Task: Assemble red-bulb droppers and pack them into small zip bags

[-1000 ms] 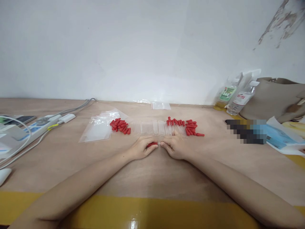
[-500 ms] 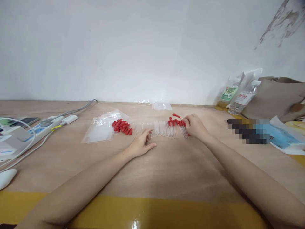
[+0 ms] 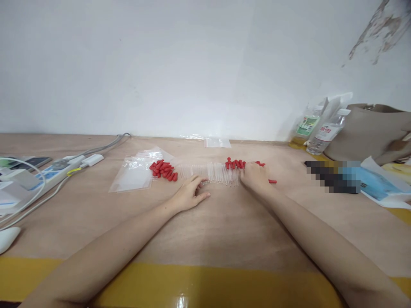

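Observation:
A row of clear thin tubes (image 3: 213, 173) lies across the wooden table (image 3: 208, 231). Loose red rubber caps (image 3: 163, 169) are heaped at its left end. Tubes with red caps fitted (image 3: 236, 163) lie at its right end, and one red piece (image 3: 272, 181) sits apart. My left hand (image 3: 192, 193) rests on the table, fingers spread, tips touching the near tubes, holding nothing. My right hand (image 3: 255, 177) lies curled over the right end of the row. Its fingers are bent under, hiding what they pinch.
Clear plastic bags (image 3: 132, 174) lie left of the caps, a small one (image 3: 217, 142) by the wall. A power strip (image 3: 53, 170) with cables and a white mouse (image 3: 7, 238) are at left. Two bottles (image 3: 316, 128), a beige bag (image 3: 369, 130) and papers (image 3: 383, 185) are at right.
My hands parted from a red-capped piece held between them. The right hand carried it to the right pile, then came back onto the tube row; the left settled flat by the tubes.

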`<state>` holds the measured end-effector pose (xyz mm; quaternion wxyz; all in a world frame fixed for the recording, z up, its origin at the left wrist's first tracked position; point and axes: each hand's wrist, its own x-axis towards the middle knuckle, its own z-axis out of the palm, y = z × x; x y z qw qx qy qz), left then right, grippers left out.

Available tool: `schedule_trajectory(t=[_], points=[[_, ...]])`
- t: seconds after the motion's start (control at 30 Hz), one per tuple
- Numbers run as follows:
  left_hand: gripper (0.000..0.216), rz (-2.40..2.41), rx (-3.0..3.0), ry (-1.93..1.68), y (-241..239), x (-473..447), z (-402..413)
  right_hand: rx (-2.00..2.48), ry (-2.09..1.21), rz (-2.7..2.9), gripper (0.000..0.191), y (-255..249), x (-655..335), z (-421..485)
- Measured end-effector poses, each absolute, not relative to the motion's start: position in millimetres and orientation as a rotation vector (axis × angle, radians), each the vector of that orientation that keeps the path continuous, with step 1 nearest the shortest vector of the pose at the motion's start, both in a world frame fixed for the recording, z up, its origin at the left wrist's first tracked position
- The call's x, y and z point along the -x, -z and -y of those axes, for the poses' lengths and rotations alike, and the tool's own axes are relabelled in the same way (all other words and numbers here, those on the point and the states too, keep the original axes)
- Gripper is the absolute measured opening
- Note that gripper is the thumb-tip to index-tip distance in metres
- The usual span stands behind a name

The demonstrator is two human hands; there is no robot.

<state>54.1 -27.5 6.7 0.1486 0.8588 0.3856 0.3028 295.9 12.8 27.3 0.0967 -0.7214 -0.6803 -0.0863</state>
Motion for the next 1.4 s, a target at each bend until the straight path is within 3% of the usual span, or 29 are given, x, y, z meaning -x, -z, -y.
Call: schedule_trajectory(t=[0.43, 0.57, 0.8, 1.0, 1.13, 1.4], points=[[0.035, -1.144, -2.528, -0.893, -6.0, -53.4, 26.1, 2.183, 0.133, 2.064, 0.024, -30.6, -280.3, -12.0], [0.018, -1.406, -2.756, -0.858, -22.6, -34.6, 13.3, 2.200, 0.107, 2.044, 0.024, -29.2, -277.3, -14.6], [0.023, -2.053, -2.753, -0.255, -51.3, -0.8, -1.4, 2.245, -0.034, 2.036, 0.025, -36.9, -276.1, -10.2], [0.021, -2.167, -2.739, -0.143, -51.4, -6.4, 2.4, 2.248, -0.098, 1.958, 0.025, -55.8, -287.4, -3.9], [0.015, -2.179, -2.768, -0.300, -53.2, -16.8, 9.2, 2.096, 0.022, 1.927, 0.023, -54.7, -289.4, -3.1], [0.012, -1.335, -2.562, -0.960, -15.0, -59.7, 37.6, 1.058, -0.057, 2.080, 0.023, -13.3, -269.8, 26.9]])
